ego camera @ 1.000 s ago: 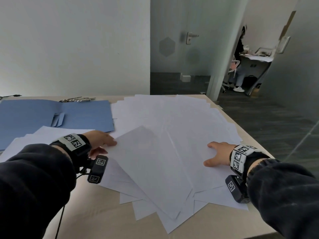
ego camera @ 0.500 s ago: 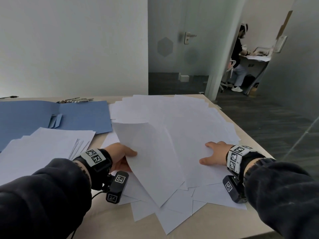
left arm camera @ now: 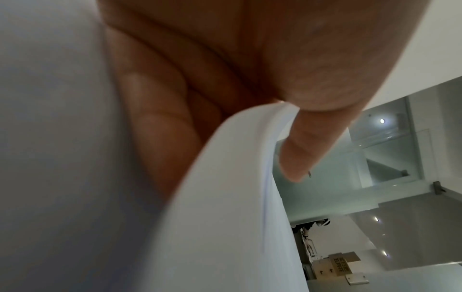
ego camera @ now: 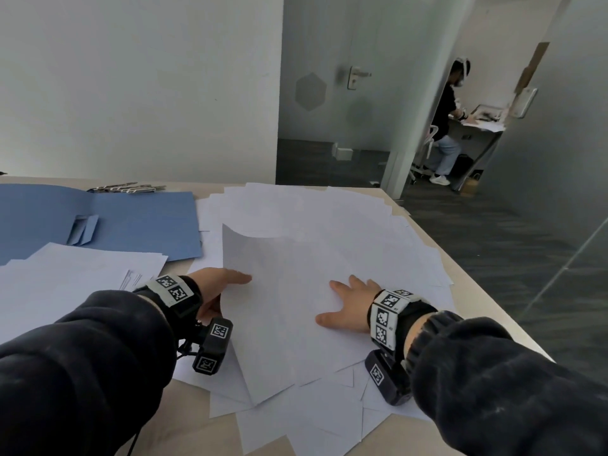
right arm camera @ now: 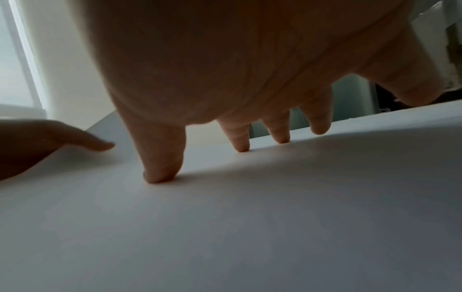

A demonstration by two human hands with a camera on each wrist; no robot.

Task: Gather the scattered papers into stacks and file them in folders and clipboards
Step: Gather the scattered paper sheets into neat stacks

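White papers (ego camera: 378,232) lie fanned out over the right half of the table. My left hand (ego camera: 227,291) pinches the left edge of the top sheet (ego camera: 283,324), thumb on top and fingers underneath. In the left wrist view the sheet's edge (left arm camera: 237,197) curls between the thumb (left arm camera: 300,150) and the fingers. My right hand (ego camera: 345,304) lies flat on the same sheet with its fingers spread; the fingertips (right arm camera: 160,175) press on the paper (right arm camera: 250,227). A blue folder (ego camera: 138,222) lies unfolded at the back left.
A looser pile of white sheets (ego camera: 65,284) sits at the left, in front of the folder. Metal clips (ego camera: 128,188) lie behind the folder by the wall. The table's right edge (ego camera: 487,291) drops to a dark floor. A person sits at a desk in the far room.
My left hand has carried the top sheet to the right and turned it straighter over the fan. My right hand has slid left onto that sheet.
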